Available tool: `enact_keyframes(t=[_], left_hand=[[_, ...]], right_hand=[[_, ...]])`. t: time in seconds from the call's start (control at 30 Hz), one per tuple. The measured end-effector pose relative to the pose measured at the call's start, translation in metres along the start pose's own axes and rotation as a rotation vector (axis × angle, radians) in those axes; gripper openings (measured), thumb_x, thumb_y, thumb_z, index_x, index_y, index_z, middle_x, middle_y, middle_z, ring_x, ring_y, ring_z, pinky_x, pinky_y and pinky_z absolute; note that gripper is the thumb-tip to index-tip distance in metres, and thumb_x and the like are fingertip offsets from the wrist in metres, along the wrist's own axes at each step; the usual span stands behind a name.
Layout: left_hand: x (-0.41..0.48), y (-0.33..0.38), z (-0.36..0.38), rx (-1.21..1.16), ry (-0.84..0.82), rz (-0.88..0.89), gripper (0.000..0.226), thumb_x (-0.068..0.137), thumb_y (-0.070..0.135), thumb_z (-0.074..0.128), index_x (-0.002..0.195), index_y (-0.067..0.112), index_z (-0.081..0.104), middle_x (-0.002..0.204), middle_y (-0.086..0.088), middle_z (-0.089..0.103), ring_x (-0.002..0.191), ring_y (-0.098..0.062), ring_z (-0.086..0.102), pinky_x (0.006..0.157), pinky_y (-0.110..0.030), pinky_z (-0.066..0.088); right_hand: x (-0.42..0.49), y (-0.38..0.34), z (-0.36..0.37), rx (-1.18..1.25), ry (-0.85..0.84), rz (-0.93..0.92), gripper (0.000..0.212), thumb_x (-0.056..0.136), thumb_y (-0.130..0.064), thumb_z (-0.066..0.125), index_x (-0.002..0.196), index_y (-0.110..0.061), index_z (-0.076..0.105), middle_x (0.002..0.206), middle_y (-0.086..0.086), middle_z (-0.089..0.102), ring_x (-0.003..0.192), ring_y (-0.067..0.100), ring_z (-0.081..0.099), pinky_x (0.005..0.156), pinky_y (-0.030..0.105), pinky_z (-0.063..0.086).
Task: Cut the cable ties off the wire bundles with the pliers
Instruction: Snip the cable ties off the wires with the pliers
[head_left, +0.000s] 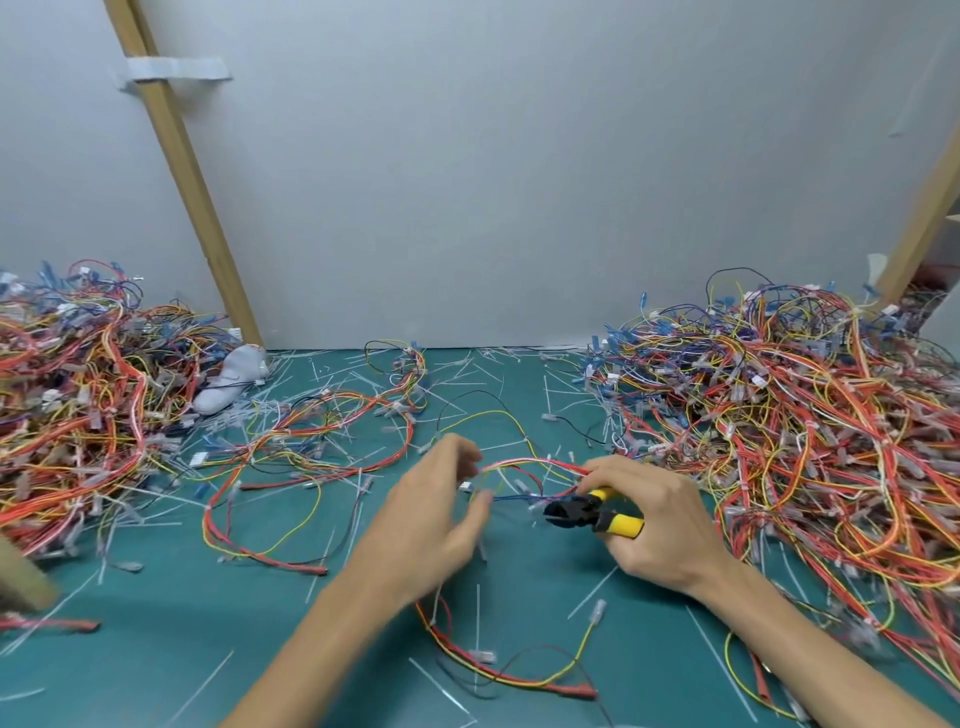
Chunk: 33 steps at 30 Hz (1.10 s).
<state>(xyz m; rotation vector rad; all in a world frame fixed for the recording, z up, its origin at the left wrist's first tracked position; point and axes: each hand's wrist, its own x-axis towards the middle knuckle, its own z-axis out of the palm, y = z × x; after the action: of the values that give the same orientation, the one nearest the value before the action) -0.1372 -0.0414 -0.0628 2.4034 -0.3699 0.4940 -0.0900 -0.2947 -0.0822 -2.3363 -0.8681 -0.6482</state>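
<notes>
- Right hand (660, 525): fingers curled round the yellow handles of the black-headed cutting pliers (587, 512). The pliers' head points left, towards the other hand. How far the jaws are parted cannot be told.
- Left hand (441, 509): blurred, with fingers loosely spread and the thumb held apart from them. It grips nothing. Whether the fingertips touch the wires cannot be told.
- Small looped bundle of red, yellow and blue wires (524, 467): it lies between the two hands, and its right end runs under the right hand's forefinger, just beside the pliers' head.
- Green cutting mat (156, 649): strewn with thin white cable-tie offcuts (478, 613) and loose wire loops.
- Large tangled heap of multicoloured wires on the left (78, 415), and a second heap on the right (805, 441).
- Crumpled white cloth (228, 384): at the left heap's edge, below a slanted wooden batten (192, 182).
</notes>
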Motion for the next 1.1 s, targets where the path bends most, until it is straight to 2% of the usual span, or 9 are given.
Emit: enact_keyframes(t=[0.1, 0.17, 0.27, 0.4, 0.5, 0.63, 0.73, 0.83, 1.1], left_hand=[[0.004, -0.014, 0.016, -0.064, 0.004, -0.022, 0.025, 0.089, 0.025, 0.065, 0.11, 0.022, 0.051, 0.1, 0.013, 0.057, 0.088, -0.002, 0.054, 0.079, -0.014, 0.041], [0.001, -0.022, 0.022, -0.141, 0.041, -0.049, 0.019, 0.089, 0.025, 0.067, 0.104, 0.026, 0.056, 0.09, 0.014, 0.061, 0.078, -0.005, 0.056, 0.067, -0.009, 0.038], [-0.003, -0.03, 0.03, -0.186, 0.076, -0.071, 0.008, 0.086, 0.029, 0.071, 0.09, 0.029, 0.063, 0.073, 0.012, 0.063, 0.062, -0.007, 0.053, 0.059, -0.01, 0.037], [-0.002, -0.034, 0.029, -0.161, 0.137, -0.068, 0.007, 0.086, 0.034, 0.067, 0.083, 0.028, 0.067, 0.069, 0.015, 0.061, 0.062, -0.008, 0.054, 0.059, -0.019, 0.042], [-0.003, -0.033, 0.029, -0.125, 0.124, -0.06, 0.006, 0.09, 0.034, 0.065, 0.086, 0.03, 0.067, 0.069, 0.013, 0.058, 0.063, -0.006, 0.053, 0.061, -0.028, 0.046], [-0.003, -0.033, 0.028, -0.054, 0.127, -0.07, 0.013, 0.092, 0.037, 0.061, 0.084, 0.029, 0.069, 0.067, 0.011, 0.056, 0.063, -0.006, 0.049, 0.062, -0.034, 0.046], [-0.004, -0.032, 0.026, -0.023, 0.114, -0.08, 0.017, 0.093, 0.038, 0.06, 0.082, 0.028, 0.07, 0.062, 0.011, 0.051, 0.061, -0.008, 0.047, 0.062, -0.034, 0.046], [-0.004, -0.03, 0.024, 0.001, 0.094, -0.071, 0.019, 0.092, 0.038, 0.059, 0.082, 0.027, 0.07, 0.062, 0.012, 0.051, 0.061, -0.008, 0.047, 0.06, -0.032, 0.044], [-0.008, -0.017, 0.019, 0.128, 0.095, 0.049, 0.014, 0.093, 0.033, 0.062, 0.084, 0.026, 0.07, 0.066, 0.012, 0.048, 0.062, -0.014, 0.054, 0.054, -0.029, 0.043]], right_hand=[[0.001, 0.002, 0.0, 0.03, 0.021, 0.009, 0.036, 0.052, -0.013, 0.068, 0.087, -0.021, 0.07, 0.096, -0.012, 0.07, 0.087, 0.014, 0.068, 0.073, 0.037, 0.058], [0.001, 0.002, 0.0, 0.033, 0.01, 0.0, 0.033, 0.053, -0.013, 0.067, 0.085, -0.022, 0.068, 0.092, -0.011, 0.07, 0.085, 0.016, 0.067, 0.069, 0.036, 0.056], [0.003, 0.001, 0.002, -0.011, -0.025, -0.036, 0.031, 0.053, -0.015, 0.066, 0.083, -0.022, 0.068, 0.089, -0.012, 0.069, 0.082, 0.016, 0.066, 0.068, 0.033, 0.054], [0.005, 0.001, 0.006, -0.122, -0.074, -0.079, 0.032, 0.049, -0.018, 0.065, 0.08, -0.022, 0.067, 0.089, -0.012, 0.068, 0.073, 0.018, 0.063, 0.061, 0.033, 0.051], [0.006, -0.001, 0.008, -0.191, -0.067, -0.116, 0.031, 0.05, -0.019, 0.065, 0.08, -0.021, 0.067, 0.103, -0.012, 0.067, 0.07, 0.016, 0.061, 0.06, 0.031, 0.05], [0.004, -0.002, 0.007, -0.162, 0.088, -0.11, 0.029, 0.055, -0.02, 0.062, 0.083, -0.013, 0.066, 0.118, 0.005, 0.057, 0.082, 0.019, 0.059, 0.069, 0.03, 0.047], [0.003, -0.005, 0.007, -0.239, 0.185, -0.09, 0.029, 0.062, -0.023, 0.06, 0.088, -0.009, 0.064, 0.107, 0.008, 0.057, 0.088, 0.025, 0.054, 0.077, 0.033, 0.04], [0.006, -0.008, 0.008, -0.389, 0.149, -0.099, 0.031, 0.065, -0.027, 0.056, 0.09, -0.011, 0.064, 0.093, 0.003, 0.06, 0.085, 0.028, 0.055, 0.079, 0.033, 0.034], [0.005, -0.02, 0.012, -0.565, 0.102, -0.012, 0.036, 0.062, -0.035, 0.055, 0.09, -0.014, 0.062, 0.089, 0.002, 0.057, 0.085, 0.03, 0.053, 0.081, 0.041, 0.036]])
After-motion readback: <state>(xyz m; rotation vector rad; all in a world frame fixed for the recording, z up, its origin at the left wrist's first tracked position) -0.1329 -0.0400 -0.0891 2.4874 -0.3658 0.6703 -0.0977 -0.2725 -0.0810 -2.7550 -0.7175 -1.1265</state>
